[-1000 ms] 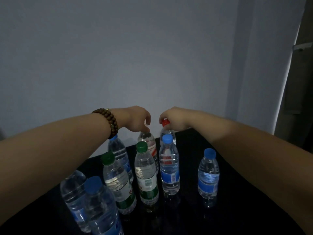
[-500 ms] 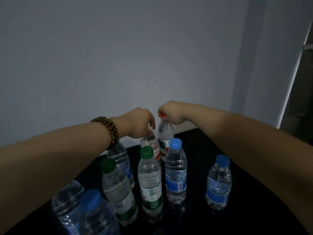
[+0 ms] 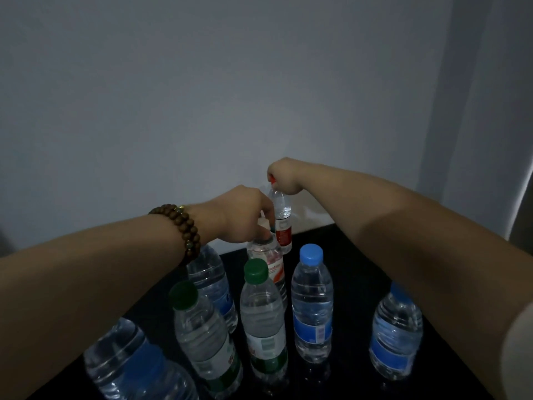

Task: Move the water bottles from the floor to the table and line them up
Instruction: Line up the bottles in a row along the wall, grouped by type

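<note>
Several clear water bottles stand on a black table (image 3: 354, 264). My right hand (image 3: 284, 176) grips the red cap of a red-labelled bottle (image 3: 282, 223) and holds it lifted at the far end. My left hand (image 3: 245, 215), with a bead bracelet on the wrist, grips the top of a white-and-red-labelled bottle (image 3: 269, 261) just in front of it; its cap is hidden. Nearer stand two green-capped bottles (image 3: 264, 319) (image 3: 202, 330) and blue-labelled bottles (image 3: 313, 307) (image 3: 396, 336) (image 3: 213, 284).
A plain grey wall (image 3: 202, 96) rises just behind the table's far edge. Another large blue-labelled bottle (image 3: 129, 362) stands at the near left under my left forearm. Bare black tabletop shows on the far right between the bottles.
My right hand has raised the red-capped bottle higher and farther back. My left hand stays on the top of the bottle in front of it.
</note>
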The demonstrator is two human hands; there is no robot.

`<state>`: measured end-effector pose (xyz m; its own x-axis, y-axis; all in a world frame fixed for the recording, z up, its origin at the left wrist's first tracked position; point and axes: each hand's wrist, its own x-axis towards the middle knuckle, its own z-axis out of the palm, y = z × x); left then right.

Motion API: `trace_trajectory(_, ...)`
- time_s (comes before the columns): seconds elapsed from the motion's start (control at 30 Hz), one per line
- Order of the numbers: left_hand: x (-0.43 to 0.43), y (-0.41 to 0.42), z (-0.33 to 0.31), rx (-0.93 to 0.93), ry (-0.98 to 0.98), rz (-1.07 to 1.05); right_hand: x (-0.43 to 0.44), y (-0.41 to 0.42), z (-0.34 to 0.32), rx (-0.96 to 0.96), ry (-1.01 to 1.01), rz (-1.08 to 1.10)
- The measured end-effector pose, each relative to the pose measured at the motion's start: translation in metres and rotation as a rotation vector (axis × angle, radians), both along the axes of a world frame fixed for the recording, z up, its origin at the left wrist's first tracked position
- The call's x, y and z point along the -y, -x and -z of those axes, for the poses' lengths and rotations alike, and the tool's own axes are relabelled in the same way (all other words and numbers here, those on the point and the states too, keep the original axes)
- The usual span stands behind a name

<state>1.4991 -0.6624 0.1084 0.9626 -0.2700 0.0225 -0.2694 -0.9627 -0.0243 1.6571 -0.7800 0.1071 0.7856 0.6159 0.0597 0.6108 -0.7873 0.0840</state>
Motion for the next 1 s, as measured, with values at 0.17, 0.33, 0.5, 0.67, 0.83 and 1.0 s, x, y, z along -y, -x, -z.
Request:
trace_trajectory(0.17,0.000,0.000,-0.003,-0.026,0.025,-0.015,-0.002,-0.010,0.008,-0.021,-0.001,0.020)
trace_trajectory(0.33,0.001,-0.004,-0.006,-0.092,0.032,-0.036,-0.001,-0.018,0.012,-0.005,0.008,0.026)
trace_trajectory(0.5,-0.004,-0.002,-0.002,-0.142,0.093,-0.084,0.006,-0.010,0.009,-0.039,0.055,0.023)
trace_trajectory(0.67,-0.015,0.009,-0.009,-0.155,0.027,-0.131,0.024,0.031,-0.013,0.043,0.039,0.000)
trace_trajectory(0.83,-0.031,0.030,-0.041,-0.096,-0.114,-0.225,0.030,0.086,-0.036,-0.376,-0.125,-0.079)
trace_trajectory(1.0,-0.037,0.055,-0.054,-0.125,-0.299,-0.332,0.015,0.126,-0.024,-0.480,0.005,-0.127)
